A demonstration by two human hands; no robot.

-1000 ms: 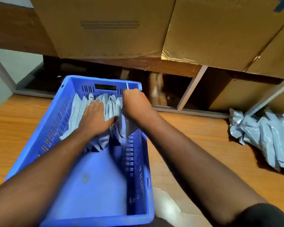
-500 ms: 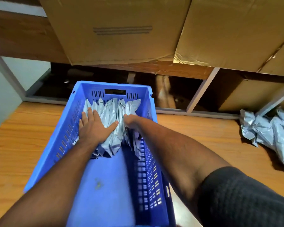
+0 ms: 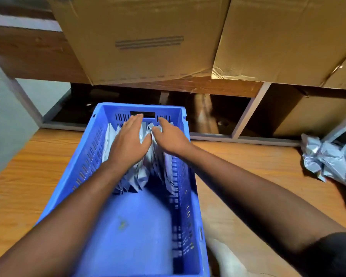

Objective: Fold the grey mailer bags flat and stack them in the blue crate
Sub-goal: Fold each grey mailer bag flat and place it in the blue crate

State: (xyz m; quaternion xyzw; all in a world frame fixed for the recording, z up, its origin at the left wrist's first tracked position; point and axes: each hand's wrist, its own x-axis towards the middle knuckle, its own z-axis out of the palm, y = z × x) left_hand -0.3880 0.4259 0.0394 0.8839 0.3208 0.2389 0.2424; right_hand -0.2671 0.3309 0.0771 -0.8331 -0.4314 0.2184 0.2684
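While both my palms lie on the row of folded grey plastic mailer bags at the far end of the blue slatted plastic crate, I judge the step in hand to be the packing down: the newest bag is in and I am pressing the row flat so it stays put. My left hand is spread with fingers straight, flat on top of the bags, fingertips reaching toward the handle slot in the far wall. My right hand is also spread and gripping nothing, its thumb touching the bags near the middle of the row and its fingers pointing to the crate's far right corner. The bags stand on edge, leaning against the far wall; the near half of the crate floor is bare.

Well apart on my right, on the orange wooden tabletop, lies a crumpled heap of loose grey mailer bags, not yet folded. Large brown cardboard boxes sit on the shelf above.

Next, I think, my right hand must lift away and reach to that heap, while the left keeps the row from springing back; the slippery film could fan open once pressure goes.
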